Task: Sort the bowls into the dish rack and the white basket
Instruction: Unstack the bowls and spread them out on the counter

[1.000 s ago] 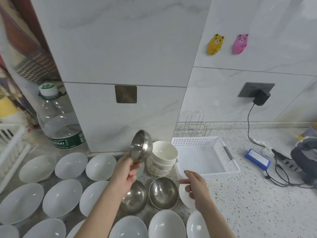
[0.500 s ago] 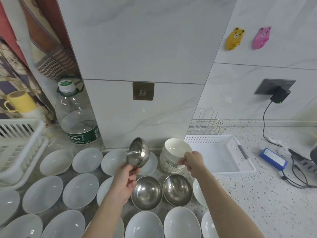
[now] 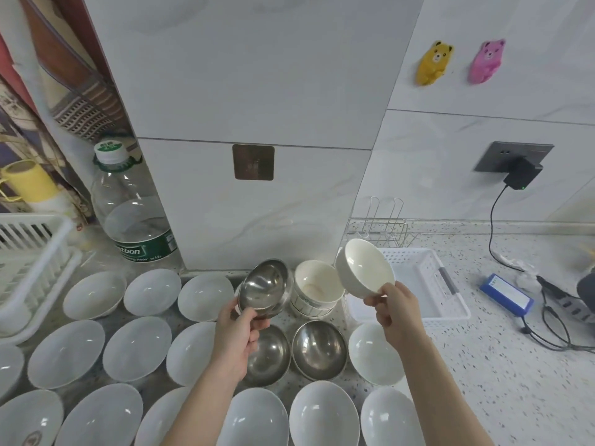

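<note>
On the speckled counter, in front of the tiled pillar, nearly all of the sorting appears to remain. The white basket at the right holds no bowls that can be seen. The dish rack at the far left is only partly in frame, and its visible part also shows none.

Both hands are loaded. The left hand pinches a steel bowl by its near rim, thumb inside, and holds it tilted above the counter with the opening toward the person. The right hand pinches a white ceramic bowl by its lower rim, thumb over the edge. This bowl is raised and tilted, directly beside the basket's left edge and just right of the stack of white bowls against the pillar.

Judgement: two bowls are in transit and neither is placed.

Remaining on the counter:
- Two steel bowls side by side, upright, below the raised hands.
- The stack, apparently several deep.
- Many shallow white bowls in rows, filling the left and near areas.

Appearance: the steel bowls are small, round and reflective. The lifted ceramic bowl is deep, thick-walled and cream inside. The shallow bowls are wide, glossy and pale, all standing open side up.
</note>
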`<state>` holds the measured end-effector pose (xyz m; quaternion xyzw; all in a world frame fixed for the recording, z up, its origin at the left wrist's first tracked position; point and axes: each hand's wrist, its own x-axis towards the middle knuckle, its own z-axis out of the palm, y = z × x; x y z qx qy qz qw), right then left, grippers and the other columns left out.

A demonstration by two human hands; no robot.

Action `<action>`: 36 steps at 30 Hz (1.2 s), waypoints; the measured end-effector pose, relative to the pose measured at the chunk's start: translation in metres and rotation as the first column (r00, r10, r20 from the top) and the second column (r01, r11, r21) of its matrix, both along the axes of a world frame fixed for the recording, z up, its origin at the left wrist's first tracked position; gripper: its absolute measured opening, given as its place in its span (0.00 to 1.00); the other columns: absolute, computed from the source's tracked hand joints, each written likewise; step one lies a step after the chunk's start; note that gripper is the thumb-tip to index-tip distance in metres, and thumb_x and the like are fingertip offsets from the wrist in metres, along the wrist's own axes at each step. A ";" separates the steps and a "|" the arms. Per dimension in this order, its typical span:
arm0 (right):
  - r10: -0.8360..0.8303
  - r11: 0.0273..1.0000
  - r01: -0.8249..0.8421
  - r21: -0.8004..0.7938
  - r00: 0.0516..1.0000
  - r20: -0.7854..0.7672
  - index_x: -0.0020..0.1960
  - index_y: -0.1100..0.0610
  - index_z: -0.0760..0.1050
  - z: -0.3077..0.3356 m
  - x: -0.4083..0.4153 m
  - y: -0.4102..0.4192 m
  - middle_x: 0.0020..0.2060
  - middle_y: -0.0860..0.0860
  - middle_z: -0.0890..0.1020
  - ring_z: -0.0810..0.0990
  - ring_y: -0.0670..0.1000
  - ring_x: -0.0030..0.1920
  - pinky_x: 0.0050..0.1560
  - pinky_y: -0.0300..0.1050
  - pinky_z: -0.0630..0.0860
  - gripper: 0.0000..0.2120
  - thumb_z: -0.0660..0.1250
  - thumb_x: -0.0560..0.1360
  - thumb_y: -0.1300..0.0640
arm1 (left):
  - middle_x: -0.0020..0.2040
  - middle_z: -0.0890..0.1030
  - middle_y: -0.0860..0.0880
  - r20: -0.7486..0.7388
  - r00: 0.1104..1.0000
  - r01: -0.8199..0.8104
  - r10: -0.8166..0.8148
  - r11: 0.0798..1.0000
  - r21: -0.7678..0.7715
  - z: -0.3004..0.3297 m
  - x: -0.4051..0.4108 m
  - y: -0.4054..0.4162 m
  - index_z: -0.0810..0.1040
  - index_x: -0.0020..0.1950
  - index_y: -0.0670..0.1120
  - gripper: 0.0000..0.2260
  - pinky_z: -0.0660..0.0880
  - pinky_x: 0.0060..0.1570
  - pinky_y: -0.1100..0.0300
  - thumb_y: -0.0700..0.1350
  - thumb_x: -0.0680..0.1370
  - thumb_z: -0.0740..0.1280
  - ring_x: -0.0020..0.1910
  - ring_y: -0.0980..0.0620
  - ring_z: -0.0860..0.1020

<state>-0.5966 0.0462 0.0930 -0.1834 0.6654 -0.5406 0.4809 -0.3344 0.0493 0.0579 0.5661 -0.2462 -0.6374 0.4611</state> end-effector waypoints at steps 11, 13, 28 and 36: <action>-0.101 0.994 0.102 0.033 0.994 -0.032 0.55 0.63 0.74 -0.019 -0.110 0.064 0.23 0.60 0.78 0.58 0.47 0.20 0.18 0.35 0.56 0.14 0.54 0.74 0.68 | 0.32 0.81 0.41 0.141 0.989 -0.026 0.036 0.997 -0.072 0.004 -0.101 0.047 0.72 0.65 0.54 0.17 0.61 0.18 0.67 0.41 0.78 0.67 0.19 0.58 0.70; -0.103 0.993 0.105 0.049 0.994 -0.037 0.58 0.62 0.74 -0.025 -0.132 0.077 0.24 0.60 0.78 0.59 0.47 0.20 0.18 0.35 0.57 0.17 0.54 0.74 0.68 | 0.33 0.80 0.41 0.134 0.990 -0.035 0.045 0.996 -0.078 0.003 -0.125 0.056 0.72 0.65 0.53 0.16 0.61 0.18 0.67 0.41 0.79 0.67 0.21 0.58 0.73; 0.263 0.951 -0.231 0.207 0.954 -0.143 0.66 0.42 0.66 -0.079 -0.206 0.139 0.27 0.60 0.81 0.70 0.43 0.20 0.21 0.36 0.65 0.25 0.55 0.76 0.67 | 0.35 0.80 0.44 0.177 0.982 -0.046 0.059 0.996 -0.077 -0.009 -0.231 0.103 0.73 0.65 0.51 0.15 0.60 0.19 0.67 0.41 0.80 0.67 0.27 0.54 0.77; 0.408 0.901 -0.376 0.216 0.904 -0.129 0.67 0.44 0.67 -0.098 -0.195 0.120 0.43 0.65 0.83 0.74 0.42 0.21 0.21 0.33 0.67 0.27 0.55 0.75 0.68 | 0.33 0.80 0.45 0.206 0.971 -0.116 0.122 0.992 -0.043 -0.020 -0.228 0.113 0.74 0.63 0.54 0.16 0.60 0.18 0.67 0.37 0.79 0.66 0.28 0.53 0.78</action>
